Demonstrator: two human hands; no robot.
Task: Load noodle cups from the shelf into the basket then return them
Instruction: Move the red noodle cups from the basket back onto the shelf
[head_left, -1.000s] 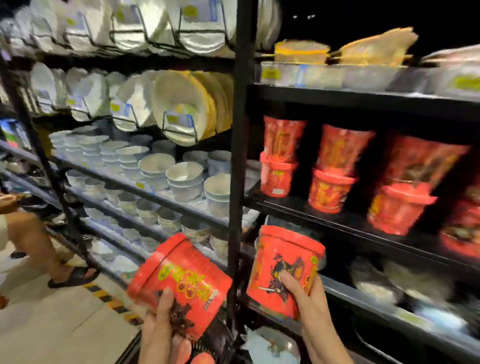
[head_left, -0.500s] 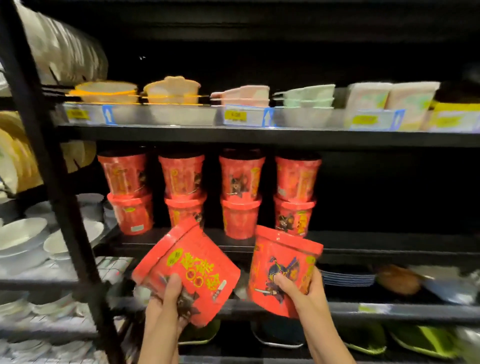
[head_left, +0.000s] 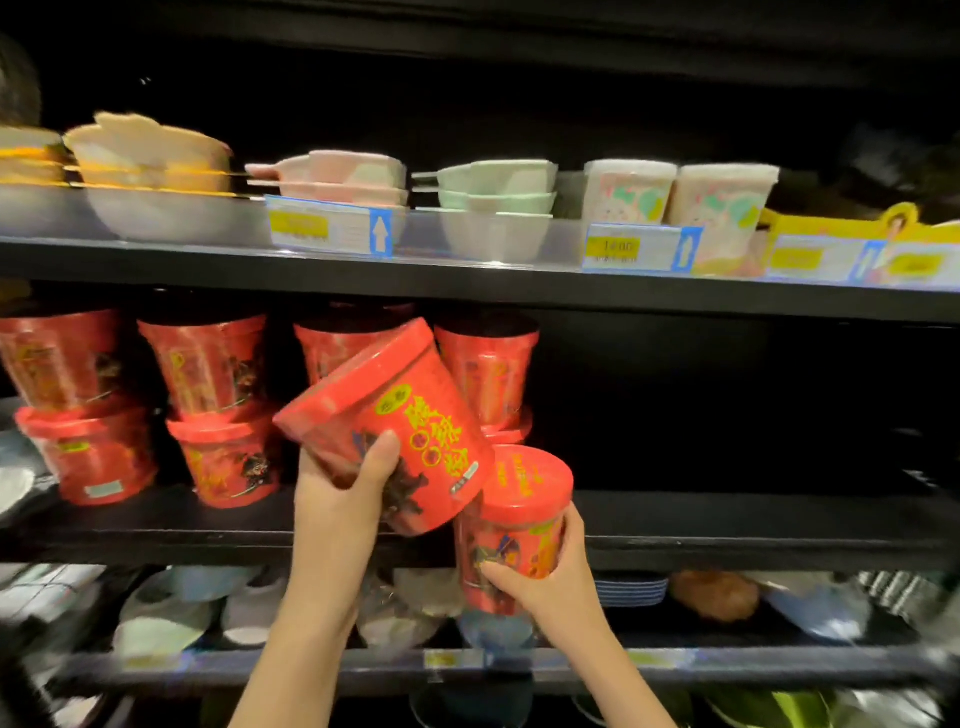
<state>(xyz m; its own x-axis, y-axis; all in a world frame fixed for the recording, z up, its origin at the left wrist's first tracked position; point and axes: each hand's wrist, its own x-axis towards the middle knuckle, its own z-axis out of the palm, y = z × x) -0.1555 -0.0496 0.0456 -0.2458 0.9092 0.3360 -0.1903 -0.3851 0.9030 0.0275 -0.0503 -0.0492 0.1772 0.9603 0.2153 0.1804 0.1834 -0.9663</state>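
Return step, by the look of it: both hands carry noodle cups up at the middle shelf (head_left: 675, 525), no basket in view. Left hand (head_left: 340, 486) grips a tilted red noodle cup (head_left: 395, 415), lid end pointing up-left, thumb on the side wall. It sits in front of the stocked cups (head_left: 208, 405), overlapping the third and fourth stacks. Right hand (head_left: 545, 582) grasps a second noodle cup (head_left: 519, 525) round its lower body, roughly upright, lid on top, just below and touching the tilted one, at the shelf's front edge.

Cups: red tapered tubs, red lids, yellow script, dark cartoon figure, glossy wrap. Stocked ones stand two high in four stacks at the left; the shelf right of them looks dark and bare.

Next move likely calls for righting the left cup and setting both into the open space right of the stacks. Upper shelf holds pastel bowls (head_left: 493, 192) and price tags (head_left: 332, 226); blurry.
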